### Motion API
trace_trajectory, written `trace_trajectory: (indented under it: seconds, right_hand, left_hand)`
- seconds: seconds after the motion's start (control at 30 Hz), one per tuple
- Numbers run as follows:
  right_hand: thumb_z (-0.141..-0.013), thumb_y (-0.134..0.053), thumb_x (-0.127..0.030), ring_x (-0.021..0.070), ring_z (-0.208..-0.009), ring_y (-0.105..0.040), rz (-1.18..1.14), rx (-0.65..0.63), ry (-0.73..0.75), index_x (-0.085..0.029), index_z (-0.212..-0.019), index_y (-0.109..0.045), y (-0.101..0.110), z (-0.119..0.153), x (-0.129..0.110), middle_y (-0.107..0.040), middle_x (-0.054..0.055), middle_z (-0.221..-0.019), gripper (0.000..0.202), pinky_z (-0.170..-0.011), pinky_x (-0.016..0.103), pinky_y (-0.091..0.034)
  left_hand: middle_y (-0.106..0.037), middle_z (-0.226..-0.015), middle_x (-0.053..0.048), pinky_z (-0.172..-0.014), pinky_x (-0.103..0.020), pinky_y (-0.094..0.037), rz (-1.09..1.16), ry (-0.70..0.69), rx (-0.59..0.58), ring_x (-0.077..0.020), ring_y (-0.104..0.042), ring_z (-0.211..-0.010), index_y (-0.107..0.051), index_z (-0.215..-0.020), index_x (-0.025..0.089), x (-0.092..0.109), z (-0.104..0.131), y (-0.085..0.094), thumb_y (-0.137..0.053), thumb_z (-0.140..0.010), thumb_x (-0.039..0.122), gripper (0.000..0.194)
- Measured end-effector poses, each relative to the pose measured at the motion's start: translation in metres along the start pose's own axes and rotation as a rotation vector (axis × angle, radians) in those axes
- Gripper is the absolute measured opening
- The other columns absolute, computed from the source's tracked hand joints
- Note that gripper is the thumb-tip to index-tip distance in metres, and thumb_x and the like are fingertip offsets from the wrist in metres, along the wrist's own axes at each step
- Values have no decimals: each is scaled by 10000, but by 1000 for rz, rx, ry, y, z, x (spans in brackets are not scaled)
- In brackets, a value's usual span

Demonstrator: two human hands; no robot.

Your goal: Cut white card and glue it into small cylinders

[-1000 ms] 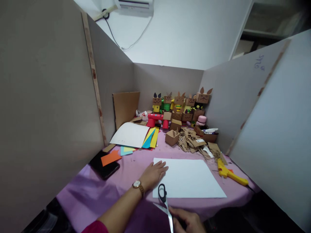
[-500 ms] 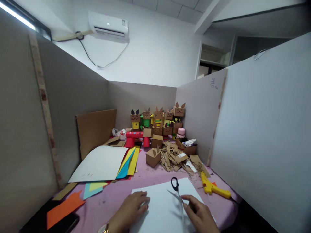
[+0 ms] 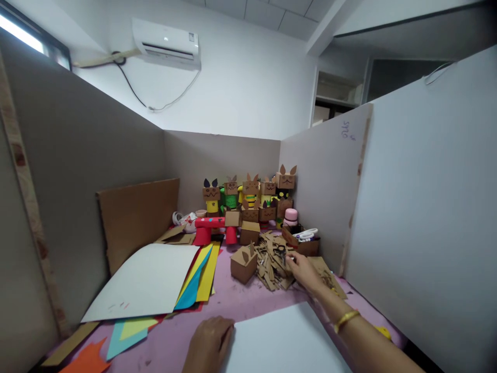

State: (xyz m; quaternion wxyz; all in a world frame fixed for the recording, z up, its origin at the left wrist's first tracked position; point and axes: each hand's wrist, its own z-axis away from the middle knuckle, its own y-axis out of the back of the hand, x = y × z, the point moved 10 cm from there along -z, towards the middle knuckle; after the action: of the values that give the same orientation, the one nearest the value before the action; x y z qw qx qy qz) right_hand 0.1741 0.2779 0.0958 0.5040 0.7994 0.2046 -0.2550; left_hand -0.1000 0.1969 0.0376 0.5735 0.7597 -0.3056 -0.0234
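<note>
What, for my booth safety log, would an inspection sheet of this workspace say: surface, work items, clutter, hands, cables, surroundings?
Surface: pink-purple tablecloth, with small dark marks.
Work items: white sheet lies at the front, partly out of view; scissors at the cardboard scraps.
Clutter: those scraps in a heap, coloured papers at left, cardboard figures at the back.
Hands: left hand at the sheet's left edge; right hand at the scissors, grip unclear.
Cables: dark cable hangs on the wall; on the table, nothing seen.
Surroundings: grey back partition, side partitions; air conditioner above.
</note>
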Motion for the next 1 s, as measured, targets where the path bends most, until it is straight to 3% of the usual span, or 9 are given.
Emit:
trace_trajectory:
  seconds: [0.2,0.43,0.57,0.67,0.77,0.87,1.0]
  right_hand:
    - [-905,-517,-320,176,-885,-623,248,-48,-67,-166,-1034,-596,-23,-36,5,-634,49,-1038,216,-786,383,-508]
    - [-904,-511,-298,207,-989,-573,425,24,-48,-179,-1075,-576,-19,-35,-1,-586,65,-1132,218,-841,418,-467]
    - [-935,-393,-240,261,-1081,-495,426,-10,103,-133,-1097,-584,-22,-3,-31,-573,146,-1114,272,-908,401,-376]
    - [-891,-474,-290,215,-940,-556,361,-230,309,-187,-879,-662,-45,49,-60,-637,78,-921,215,-836,299,-395]
    - [-758,-633,-428,214,-890,-569,304,-440,470,-221,-853,-656,-64,106,-77,-638,41,-919,229,-765,279,-411]
    - [-651,-700,-488,267,-911,-549,333,-577,488,-178,-914,-626,-79,139,-71,-617,85,-983,413,-773,330,-399]
    - [-592,-732,-446,316,-961,-519,381,-599,421,-123,-980,-585,-88,139,-61,-586,148,-1044,525,-791,371,-382]
  left_hand:
    - [-694,-837,-80,-722,-308,-498,-31,-61,20,-223,-645,-809,-693,-904,193,3,-1,-4,-403,-887,207,291]
    - [-662,-791,-81,-660,-289,-479,-55,-90,2,-213,-625,-774,-682,-835,183,8,0,-6,-408,-887,162,280]
    - [-636,-769,-58,-644,-271,-447,-84,-95,26,-189,-592,-752,-660,-764,180,19,3,2,-439,-876,138,251]
    - [-626,-772,-36,-656,-259,-422,-96,-86,18,-168,-567,-750,-638,-727,183,24,6,3,-482,-857,128,210]
    - [-621,-774,-27,-664,-263,-403,-122,-89,5,-163,-551,-752,-631,-723,184,27,8,0,-508,-851,141,183]
    - [-624,-790,-30,-680,-279,-392,-159,-98,-2,-169,-544,-766,-631,-736,181,30,10,-4,-520,-847,143,162]
    - [-626,-788,-42,-673,-298,-380,-216,-111,-10,-178,-539,-751,-626,-734,170,35,12,-5,-531,-838,128,147]
